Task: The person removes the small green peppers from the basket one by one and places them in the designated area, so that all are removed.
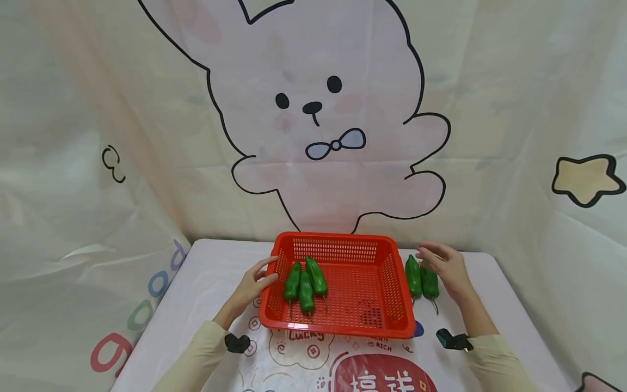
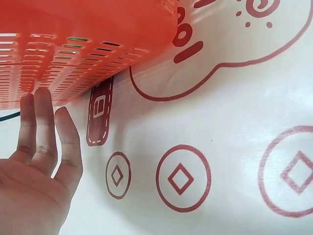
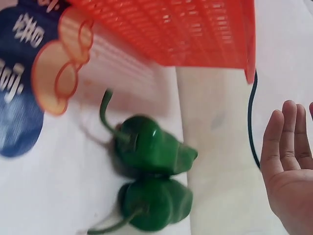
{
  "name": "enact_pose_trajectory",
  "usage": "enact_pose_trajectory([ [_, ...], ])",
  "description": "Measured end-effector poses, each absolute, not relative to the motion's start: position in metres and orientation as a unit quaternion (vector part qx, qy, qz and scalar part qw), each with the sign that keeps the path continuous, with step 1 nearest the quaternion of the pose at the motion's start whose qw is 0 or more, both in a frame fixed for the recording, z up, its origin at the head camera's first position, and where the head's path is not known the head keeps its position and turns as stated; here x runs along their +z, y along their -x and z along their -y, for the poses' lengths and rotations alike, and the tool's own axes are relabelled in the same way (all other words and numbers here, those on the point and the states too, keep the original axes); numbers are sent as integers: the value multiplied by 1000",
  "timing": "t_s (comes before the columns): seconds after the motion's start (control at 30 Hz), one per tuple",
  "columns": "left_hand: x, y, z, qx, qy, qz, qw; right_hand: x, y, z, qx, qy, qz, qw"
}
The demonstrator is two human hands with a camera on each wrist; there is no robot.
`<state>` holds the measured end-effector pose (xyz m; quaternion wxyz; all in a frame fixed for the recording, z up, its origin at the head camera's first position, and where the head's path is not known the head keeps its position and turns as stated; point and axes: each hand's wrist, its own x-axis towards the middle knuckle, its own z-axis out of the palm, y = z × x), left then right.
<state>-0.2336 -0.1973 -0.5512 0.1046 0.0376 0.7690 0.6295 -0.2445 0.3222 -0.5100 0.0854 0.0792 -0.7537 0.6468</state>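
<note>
A red plastic basket [image 1: 352,288] with slotted walls stands on the table and holds three green peppers [image 1: 306,291] in its left half. Along its left side is my left hand [image 1: 249,288], fingers extended, fingertips at the wall and rim; the left wrist view shows those fingers [image 2: 45,132] fairly straight against the slots. Two more green peppers [image 1: 413,276] lie side by side just outside the basket's right wall, stems toward me. My right hand [image 1: 452,272] hovers over the far end of the right-hand pepper [image 1: 430,284], with nothing in its grasp.
The white tablecloth [image 1: 215,272] carries red and blue printed drawings. Behind the table hangs a backdrop [image 1: 343,185] with a pink cartoon animal. A dark cord [image 3: 251,122] runs behind the basket in the right wrist view. Dark straps [image 1: 453,340] sit at both wrists.
</note>
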Motion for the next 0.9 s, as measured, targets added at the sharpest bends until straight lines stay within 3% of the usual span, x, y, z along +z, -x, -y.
enact_pose_trajectory([
  [0.9,-547,231,196,629,-35,-771,95,-461,275,-247,683,-117,721,6],
])
